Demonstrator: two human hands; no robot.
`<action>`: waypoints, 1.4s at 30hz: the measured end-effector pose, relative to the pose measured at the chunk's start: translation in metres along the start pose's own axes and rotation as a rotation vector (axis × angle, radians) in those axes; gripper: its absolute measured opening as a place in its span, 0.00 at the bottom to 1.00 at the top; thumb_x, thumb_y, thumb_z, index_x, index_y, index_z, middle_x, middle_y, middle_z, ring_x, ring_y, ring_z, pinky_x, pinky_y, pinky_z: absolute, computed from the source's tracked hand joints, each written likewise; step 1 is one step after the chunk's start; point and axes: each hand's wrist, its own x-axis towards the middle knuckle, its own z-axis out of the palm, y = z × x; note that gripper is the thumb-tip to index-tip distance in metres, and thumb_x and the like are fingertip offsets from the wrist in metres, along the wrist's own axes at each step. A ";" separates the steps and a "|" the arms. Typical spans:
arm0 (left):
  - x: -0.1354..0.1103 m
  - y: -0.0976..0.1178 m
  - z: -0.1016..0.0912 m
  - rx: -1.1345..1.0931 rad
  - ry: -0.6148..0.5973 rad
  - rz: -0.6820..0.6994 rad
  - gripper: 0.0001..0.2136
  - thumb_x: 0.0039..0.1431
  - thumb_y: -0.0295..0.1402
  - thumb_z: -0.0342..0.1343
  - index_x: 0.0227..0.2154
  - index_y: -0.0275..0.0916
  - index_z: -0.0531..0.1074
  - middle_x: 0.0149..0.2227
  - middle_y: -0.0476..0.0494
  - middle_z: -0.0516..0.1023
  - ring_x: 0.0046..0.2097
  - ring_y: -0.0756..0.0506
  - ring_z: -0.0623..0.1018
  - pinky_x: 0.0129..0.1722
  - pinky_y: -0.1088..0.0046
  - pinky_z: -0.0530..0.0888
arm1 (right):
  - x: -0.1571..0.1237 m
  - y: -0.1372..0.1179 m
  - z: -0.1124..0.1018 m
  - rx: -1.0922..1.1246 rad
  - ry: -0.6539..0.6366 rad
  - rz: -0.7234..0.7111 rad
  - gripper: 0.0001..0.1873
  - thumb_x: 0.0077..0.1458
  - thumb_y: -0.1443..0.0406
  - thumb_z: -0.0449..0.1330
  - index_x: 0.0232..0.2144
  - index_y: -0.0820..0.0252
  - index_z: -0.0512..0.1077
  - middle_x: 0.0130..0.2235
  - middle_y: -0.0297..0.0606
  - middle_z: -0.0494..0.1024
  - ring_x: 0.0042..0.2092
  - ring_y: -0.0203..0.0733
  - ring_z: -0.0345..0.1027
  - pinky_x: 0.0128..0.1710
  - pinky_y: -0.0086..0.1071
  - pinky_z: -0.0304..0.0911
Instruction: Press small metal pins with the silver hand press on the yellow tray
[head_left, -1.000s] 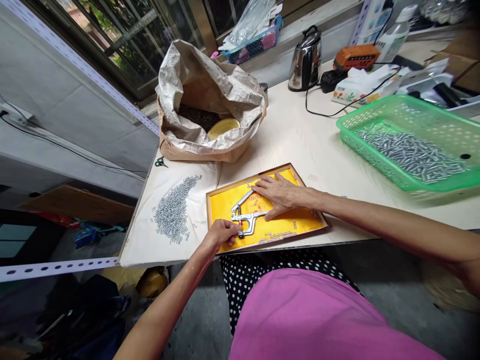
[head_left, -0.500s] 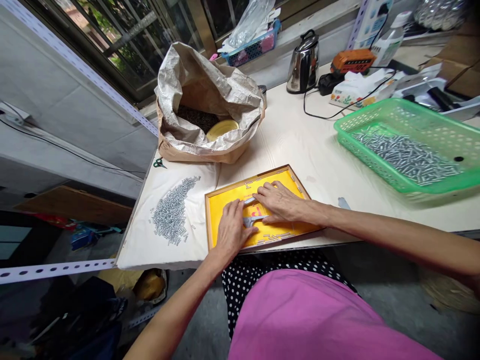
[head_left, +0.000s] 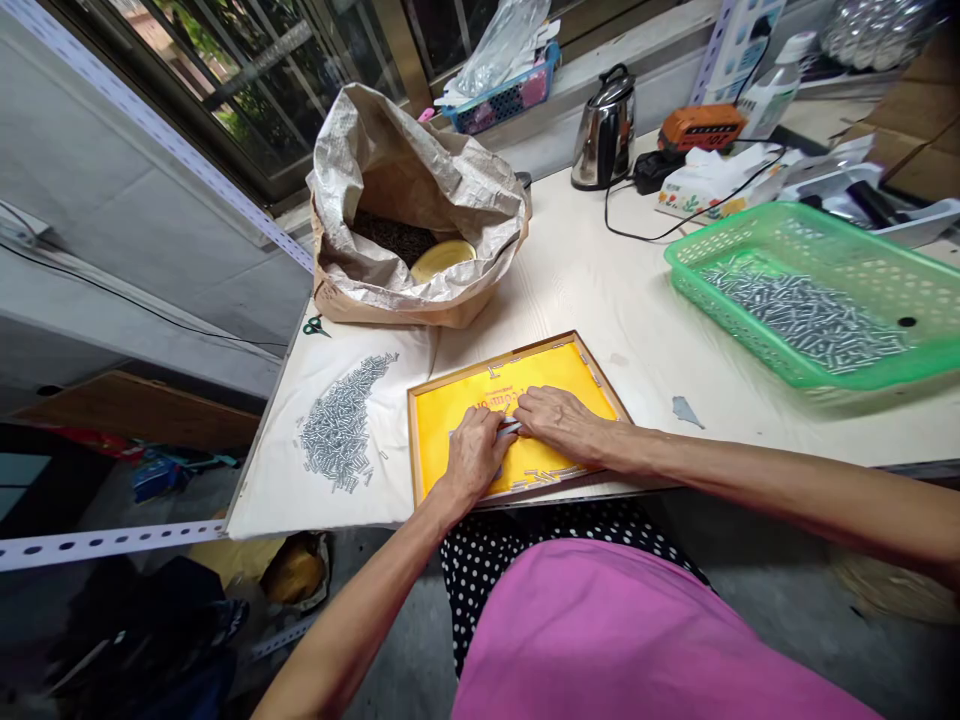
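Note:
Over a shallow brown-rimmed tray [head_left: 450, 383] with a yellow bottom, my two hands are close together. My left hand [head_left: 474, 455] is closed, its fingertips on thin grey flat pieces [head_left: 511, 425]. From the other side my right hand [head_left: 561, 425] grips the same pieces, fingers bent and pressed down. Their exact kind is hard to make out, as the fingers cover most of them. Small metal pins [head_left: 551, 474] lie loose along the tray's near edge, and a few more lie by its far and right edges. Red print shows on the yellow bottom.
A heap of small metal pins [head_left: 341, 425] lies on white cloth at left, near green-handled scissors [head_left: 316, 326]. Behind stands an open sack [head_left: 405, 305] with a yellow dish inside. At right are a green basket [head_left: 750, 320] of pins, a grey scrap [head_left: 684, 411] and a kettle [head_left: 604, 130].
My hands have come closer together over the tray, drawing the grey pieces between them. More of the red print on the yellow bottom now shows.

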 end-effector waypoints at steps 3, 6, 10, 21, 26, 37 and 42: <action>0.001 -0.002 0.003 0.000 -0.012 -0.016 0.05 0.62 0.34 0.59 0.38 0.39 0.74 0.40 0.42 0.78 0.45 0.41 0.76 0.45 0.64 0.75 | 0.002 0.001 0.004 0.012 -0.005 0.023 0.10 0.66 0.66 0.54 0.38 0.65 0.74 0.39 0.46 0.76 0.44 0.46 0.66 0.42 0.36 0.56; -0.002 -0.004 0.005 -0.001 0.033 0.011 0.11 0.62 0.35 0.60 0.46 0.39 0.73 0.47 0.39 0.78 0.50 0.39 0.75 0.50 0.59 0.75 | 0.000 0.008 0.003 0.024 0.040 0.053 0.16 0.63 0.58 0.59 0.45 0.67 0.73 0.44 0.49 0.75 0.46 0.50 0.64 0.43 0.38 0.56; -0.011 0.001 0.008 0.011 0.125 0.164 0.10 0.66 0.32 0.55 0.48 0.41 0.72 0.61 0.37 0.69 0.62 0.37 0.68 0.59 0.52 0.70 | -0.001 0.029 -0.004 0.061 0.040 0.060 0.26 0.61 0.50 0.59 0.51 0.66 0.71 0.47 0.51 0.74 0.46 0.52 0.63 0.42 0.38 0.54; -0.030 0.024 0.014 -0.013 0.000 0.291 0.10 0.70 0.30 0.47 0.38 0.39 0.73 0.41 0.41 0.76 0.45 0.43 0.73 0.45 0.66 0.74 | 0.012 0.059 0.008 -0.094 0.173 -0.040 0.12 0.66 0.67 0.48 0.36 0.60 0.71 0.37 0.43 0.75 0.40 0.47 0.59 0.39 0.37 0.47; -0.051 -0.031 -0.018 0.047 0.333 -0.027 0.11 0.70 0.30 0.46 0.43 0.39 0.75 0.45 0.39 0.76 0.47 0.43 0.72 0.47 0.67 0.73 | 0.003 0.059 0.019 -0.056 0.218 -0.019 0.13 0.67 0.68 0.45 0.37 0.58 0.69 0.35 0.41 0.73 0.38 0.47 0.60 0.40 0.39 0.47; -0.092 -0.147 -0.042 0.357 -0.067 -0.253 0.11 0.65 0.29 0.50 0.30 0.42 0.77 0.36 0.37 0.74 0.45 0.37 0.68 0.39 0.62 0.68 | -0.011 -0.015 0.017 0.151 0.011 -0.015 0.12 0.65 0.56 0.55 0.36 0.57 0.69 0.36 0.40 0.76 0.35 0.44 0.68 0.33 0.35 0.50; -0.090 -0.152 -0.040 0.278 -0.025 -0.277 0.12 0.63 0.27 0.50 0.25 0.41 0.74 0.34 0.37 0.75 0.44 0.37 0.71 0.42 0.61 0.69 | -0.010 -0.021 0.013 0.191 -0.093 0.098 0.10 0.68 0.60 0.50 0.37 0.58 0.67 0.34 0.38 0.75 0.32 0.41 0.68 0.28 0.34 0.45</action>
